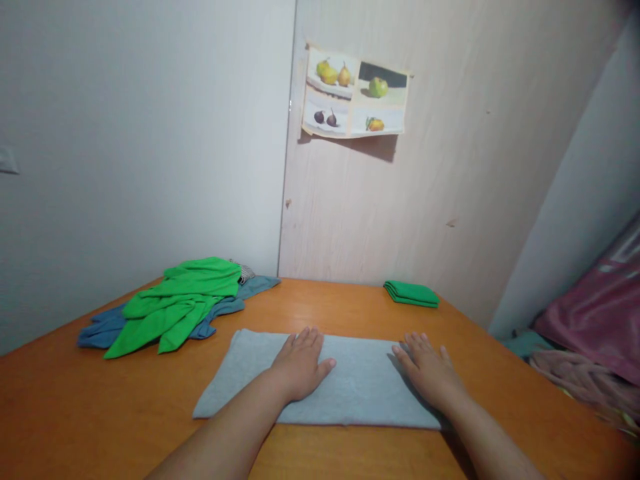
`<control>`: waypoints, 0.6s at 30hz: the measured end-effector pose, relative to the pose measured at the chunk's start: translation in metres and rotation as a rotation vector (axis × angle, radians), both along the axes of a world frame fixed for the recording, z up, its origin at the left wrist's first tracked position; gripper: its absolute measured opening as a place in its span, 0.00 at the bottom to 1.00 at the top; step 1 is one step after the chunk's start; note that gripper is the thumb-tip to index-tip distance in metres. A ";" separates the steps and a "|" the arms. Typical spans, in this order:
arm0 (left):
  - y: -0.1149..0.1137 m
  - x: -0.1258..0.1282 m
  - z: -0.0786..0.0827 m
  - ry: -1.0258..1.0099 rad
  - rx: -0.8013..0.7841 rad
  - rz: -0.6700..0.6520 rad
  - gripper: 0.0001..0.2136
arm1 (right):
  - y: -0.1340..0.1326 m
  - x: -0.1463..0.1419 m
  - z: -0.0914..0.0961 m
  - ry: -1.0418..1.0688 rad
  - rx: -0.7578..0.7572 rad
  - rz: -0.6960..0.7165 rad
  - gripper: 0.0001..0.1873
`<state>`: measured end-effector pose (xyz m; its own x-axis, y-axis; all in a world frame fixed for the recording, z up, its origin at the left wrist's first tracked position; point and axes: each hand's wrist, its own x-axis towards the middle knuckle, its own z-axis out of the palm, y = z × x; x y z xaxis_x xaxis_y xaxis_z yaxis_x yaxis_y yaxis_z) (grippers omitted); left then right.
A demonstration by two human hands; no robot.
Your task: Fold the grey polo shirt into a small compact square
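A light grey cloth (357, 383), folded into a long flat rectangle, lies on the orange-brown table in front of me. My left hand (301, 365) rests flat on its left half, thumb spread to the right and nothing held. Over the cloth's right end is my right hand (430, 370), palm down with the fingers apart. A shadow shows beneath that hand, and I cannot tell how firmly it touches the fabric. The layers inside the fold are hidden.
At the table's back left, a loose heap holds a bright green cloth (185, 300) over a blue cloth (103, 327). A neatly folded green cloth (411, 293) sits at the back right. Behind the table (320, 307) stands a wall with a fruit picture (355, 93).
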<state>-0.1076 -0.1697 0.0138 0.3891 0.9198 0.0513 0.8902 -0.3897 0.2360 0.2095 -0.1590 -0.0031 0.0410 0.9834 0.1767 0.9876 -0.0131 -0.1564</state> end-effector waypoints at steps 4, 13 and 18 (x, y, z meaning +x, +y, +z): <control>-0.001 0.000 0.000 -0.032 -0.001 0.000 0.36 | -0.005 -0.040 0.021 0.190 -0.003 0.203 0.45; -0.001 -0.001 -0.001 -0.063 0.003 -0.004 0.35 | -0.002 -0.129 0.034 0.255 -0.132 0.545 0.44; 0.000 -0.002 -0.002 -0.074 -0.020 -0.014 0.34 | 0.002 -0.127 0.009 0.141 -0.179 0.564 0.44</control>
